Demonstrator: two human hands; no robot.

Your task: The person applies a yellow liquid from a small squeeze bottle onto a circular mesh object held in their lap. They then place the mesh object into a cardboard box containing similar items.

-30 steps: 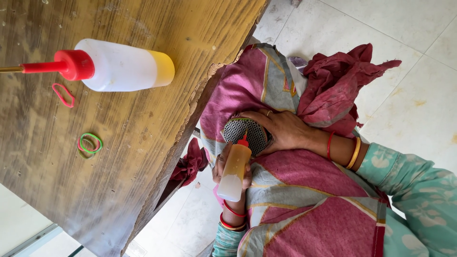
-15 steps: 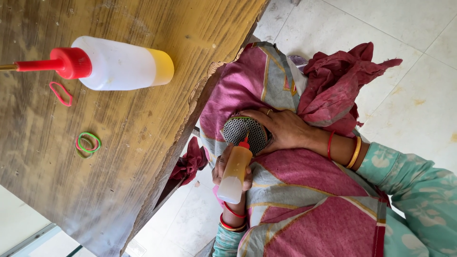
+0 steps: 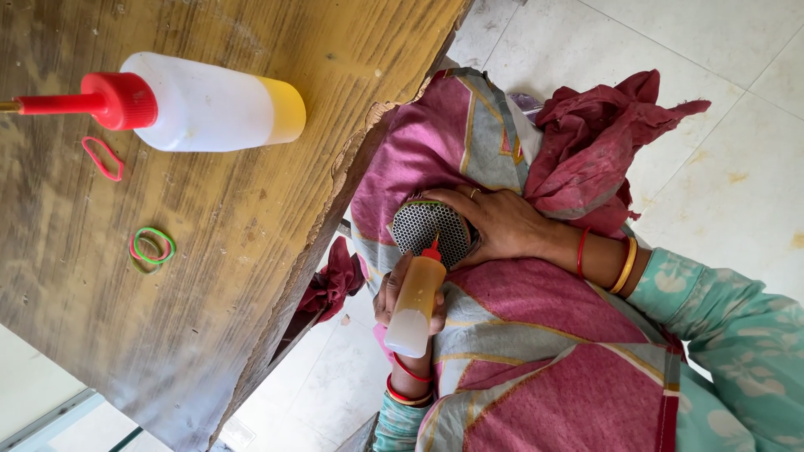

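Note:
My right hand [image 3: 507, 224] lies over a round perforated metal piece [image 3: 430, 228] that rests on the pink and grey cloth [image 3: 536, 351] in my lap. My left hand [image 3: 394, 297] grips a small squeeze bottle [image 3: 416, 305] with a red nozzle and yellowish liquid. Its tip touches the lower edge of the perforated piece. Bangles sit on both wrists, and a teal sleeve [image 3: 737, 335] covers my right arm.
A worn wooden table [image 3: 209, 318] with a chipped edge fills the left. On it lie a large white squeeze bottle [image 3: 201, 102] with a red cap, a red rubber band [image 3: 102, 158] and green and red bands [image 3: 152, 247]. A crumpled maroon cloth [image 3: 603, 134] lies by my lap, over a tiled floor [image 3: 720, 125].
The small bottle's nozzle stays against the perforated piece; my hands have barely shifted.

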